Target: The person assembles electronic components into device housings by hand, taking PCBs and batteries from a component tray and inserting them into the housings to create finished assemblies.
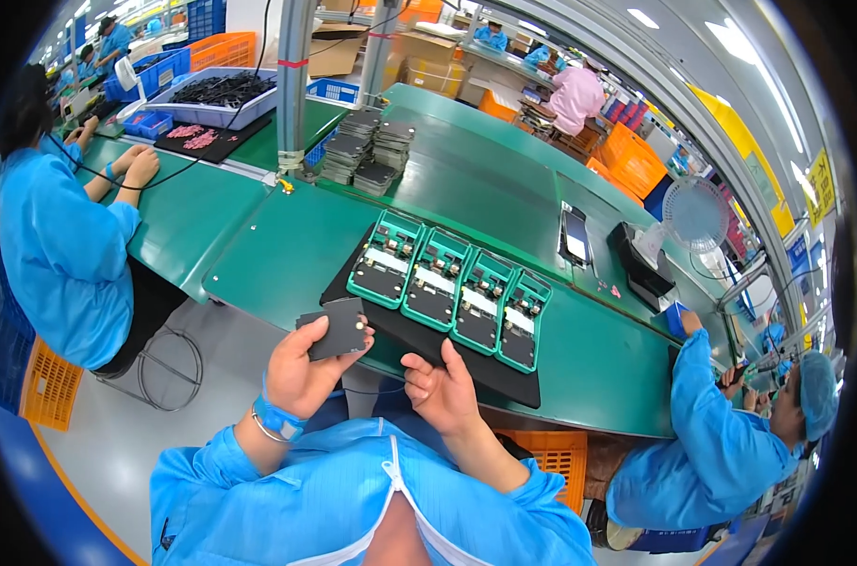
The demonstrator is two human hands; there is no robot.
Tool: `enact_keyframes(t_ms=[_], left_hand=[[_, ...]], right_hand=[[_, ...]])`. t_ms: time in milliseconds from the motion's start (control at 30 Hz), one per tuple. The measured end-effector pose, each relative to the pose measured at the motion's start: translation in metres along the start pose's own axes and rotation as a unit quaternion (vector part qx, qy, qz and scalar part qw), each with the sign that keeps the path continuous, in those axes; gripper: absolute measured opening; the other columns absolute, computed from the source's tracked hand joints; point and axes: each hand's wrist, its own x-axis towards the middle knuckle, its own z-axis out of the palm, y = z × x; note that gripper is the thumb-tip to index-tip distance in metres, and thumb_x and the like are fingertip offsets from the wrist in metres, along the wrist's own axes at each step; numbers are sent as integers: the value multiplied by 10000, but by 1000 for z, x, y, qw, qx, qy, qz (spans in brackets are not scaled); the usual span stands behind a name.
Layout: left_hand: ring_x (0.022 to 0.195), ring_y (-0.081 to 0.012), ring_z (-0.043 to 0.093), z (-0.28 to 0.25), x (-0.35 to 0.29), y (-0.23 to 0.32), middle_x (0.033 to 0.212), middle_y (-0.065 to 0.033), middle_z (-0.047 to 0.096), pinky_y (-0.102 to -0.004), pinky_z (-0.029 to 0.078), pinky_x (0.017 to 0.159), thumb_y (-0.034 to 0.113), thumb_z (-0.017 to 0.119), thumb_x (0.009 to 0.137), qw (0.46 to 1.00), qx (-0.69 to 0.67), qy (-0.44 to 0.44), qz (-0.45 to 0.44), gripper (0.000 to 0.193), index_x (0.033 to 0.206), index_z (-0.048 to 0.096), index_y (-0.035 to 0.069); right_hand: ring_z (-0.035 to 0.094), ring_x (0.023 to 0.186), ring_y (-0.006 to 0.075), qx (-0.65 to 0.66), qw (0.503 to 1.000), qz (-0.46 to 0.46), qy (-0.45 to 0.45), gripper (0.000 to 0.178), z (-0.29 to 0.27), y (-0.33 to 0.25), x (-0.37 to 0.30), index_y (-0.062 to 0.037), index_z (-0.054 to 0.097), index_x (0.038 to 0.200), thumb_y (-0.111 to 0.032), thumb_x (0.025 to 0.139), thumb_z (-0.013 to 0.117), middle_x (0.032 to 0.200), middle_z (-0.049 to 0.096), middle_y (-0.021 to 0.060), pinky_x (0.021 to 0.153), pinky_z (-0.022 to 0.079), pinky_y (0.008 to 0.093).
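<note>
My left hand [299, 375] is closed on a few dark grey flat plates [337, 332], held between thumb and fingers just in front of the bench edge. To its right, my right hand [444, 394] is raised palm inward, thumb apart and fingers loosely bent, with nothing visible in it. Beyond both hands, several green frames [387, 259] lie in a row, each holding dark plates, a white strip and small metal parts. Beneath them is a black mat [504, 382], partly covered by the frames.
Stacks of grey plates [355, 141] stand by a metal post [293, 104] at the back left. A phone-like device [574, 236] and a black box [639, 264] lie further right on the green bench [287, 231]. Co-workers in blue sit left [65, 245] and right [702, 462].
</note>
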Motion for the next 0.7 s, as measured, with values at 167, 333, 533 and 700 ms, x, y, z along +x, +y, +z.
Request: enact_keyframes(t_ms=[167,333,533,700], left_hand=[[1064,-333,511,6,2,-5,1132,-201,512,-443,406,966,155,424,913,1000,-21,11,-16,380,1212,405,-78],[1080,-351,495,10,6,-8,1135,-197,509,-459,395,974,170,425,916,998,-26,13,-48,374,1211,408,-60],[1139,-421,446,26,5,-26,1142,-219,515,-522,356,993,178,418,920,993,-18,15,-119,356,1188,417,-57],[1160,-405,442,30,-3,-32,1158,-225,506,-505,372,986,201,357,950,978,-4,-10,-209,380,1220,399,-63]], right_hand=[[486,642,130,93,995,28,-36,347,-20,-6,-2,-8,520,1033,-328,940,425,942,633,142,566,423,259],[496,641,144,75,997,-14,-9,305,-22,-9,-7,0,531,996,-285,931,443,887,628,143,572,425,267],[561,644,173,39,996,-72,42,310,-26,-29,-31,5,536,981,-284,928,439,826,635,161,569,426,278],[571,591,198,1,989,-107,107,324,-36,-50,-58,18,532,955,-296,904,475,782,632,180,522,422,289]])
